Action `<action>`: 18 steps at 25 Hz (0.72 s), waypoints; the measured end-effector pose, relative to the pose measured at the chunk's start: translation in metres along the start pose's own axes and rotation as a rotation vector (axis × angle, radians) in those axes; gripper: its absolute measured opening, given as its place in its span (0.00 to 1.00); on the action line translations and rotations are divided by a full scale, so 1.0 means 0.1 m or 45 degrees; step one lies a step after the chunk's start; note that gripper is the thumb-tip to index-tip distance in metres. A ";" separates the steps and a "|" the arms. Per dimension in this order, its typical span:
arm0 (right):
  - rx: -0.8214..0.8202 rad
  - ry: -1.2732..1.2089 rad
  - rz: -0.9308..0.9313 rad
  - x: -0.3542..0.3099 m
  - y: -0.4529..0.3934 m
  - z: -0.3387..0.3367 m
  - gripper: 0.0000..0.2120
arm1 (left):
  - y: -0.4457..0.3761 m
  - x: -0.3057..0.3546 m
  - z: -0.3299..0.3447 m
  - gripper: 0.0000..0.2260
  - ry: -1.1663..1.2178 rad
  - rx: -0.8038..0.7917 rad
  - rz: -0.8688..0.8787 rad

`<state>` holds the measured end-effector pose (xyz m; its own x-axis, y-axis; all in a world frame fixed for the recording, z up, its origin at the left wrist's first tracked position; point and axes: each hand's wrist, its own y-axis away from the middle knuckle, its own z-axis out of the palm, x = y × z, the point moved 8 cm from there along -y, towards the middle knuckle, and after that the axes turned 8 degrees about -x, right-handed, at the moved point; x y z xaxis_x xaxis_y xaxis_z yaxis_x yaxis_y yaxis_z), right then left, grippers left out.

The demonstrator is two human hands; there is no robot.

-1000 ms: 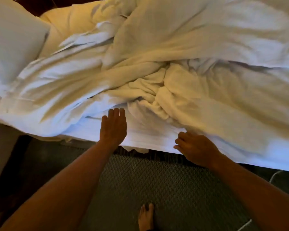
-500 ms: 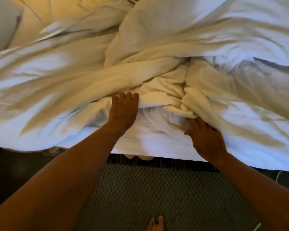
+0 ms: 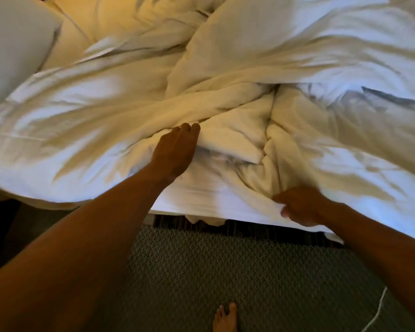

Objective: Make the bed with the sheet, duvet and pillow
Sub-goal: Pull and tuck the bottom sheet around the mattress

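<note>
A crumpled white duvet [image 3: 285, 75] lies bunched across the bed, twisted into a knot of folds near the middle front. Under it the white sheet [image 3: 201, 195] shows along the near edge of the mattress. A white pillow [image 3: 12, 46] sits at the far left. My left hand [image 3: 175, 152] reaches forward with straight fingers, its tips touching the folds of the duvet. My right hand [image 3: 300, 207] curls round a bunch of the duvet at the bed's near edge, thumb underneath.
Patterned grey-green carpet [image 3: 225, 271] covers the floor in front of the bed. My bare foot [image 3: 225, 318] stands on it at the bottom. A thin white cable [image 3: 379, 307] trails across the carpet at the lower right. A dark striped bed base [image 3: 261, 230] shows under the mattress edge.
My left hand has slid further onto the duvet folds. My right hand has drawn back toward the mattress edge and closed round a bunch of the duvet.
</note>
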<state>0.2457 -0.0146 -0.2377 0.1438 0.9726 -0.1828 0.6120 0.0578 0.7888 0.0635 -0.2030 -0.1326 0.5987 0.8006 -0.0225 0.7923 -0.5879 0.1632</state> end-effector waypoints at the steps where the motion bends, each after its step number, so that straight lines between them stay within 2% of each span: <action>1: -0.209 0.096 -0.012 0.01 0.15 0.08 0.21 | 0.05 -0.01 -0.05 0.17 0.027 -0.001 -0.029; 2: -0.385 0.200 -0.037 0.03 0.32 0.18 0.20 | 0.09 0.00 -0.12 0.17 0.051 0.004 -0.056; 4: -0.715 0.345 0.062 0.22 0.58 0.38 0.21 | 0.12 -0.02 -0.16 0.17 0.091 0.001 -0.091; 6: -0.833 0.494 0.152 0.45 0.75 0.47 0.23 | 0.18 -0.03 -0.22 0.17 0.139 0.022 -0.100; 8: -0.667 0.553 0.157 0.56 0.73 0.48 0.21 | 0.26 -0.04 -0.25 0.17 0.174 0.143 -0.118; 10: -0.349 0.492 0.154 0.54 0.64 0.47 0.18 | 0.41 -0.04 -0.14 0.20 0.163 0.262 -0.168; 13: -0.021 0.341 0.086 0.28 0.53 0.58 0.15 | 0.73 -0.04 0.25 0.29 0.137 0.273 -0.328; 16: 0.187 0.175 -0.013 -0.01 0.39 0.66 0.12 | 1.23 0.01 0.65 0.36 0.425 0.288 -0.642; 18: 0.276 0.112 -0.085 -0.21 0.26 0.61 0.10 | 1.55 -0.02 0.99 0.34 0.738 0.217 -0.965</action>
<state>0.3057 -0.0472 -0.2495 0.0348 0.9847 -0.1710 0.7717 0.0823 0.6306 0.1967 -0.3067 -0.2052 -0.1923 0.8800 0.4343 0.9779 0.1351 0.1593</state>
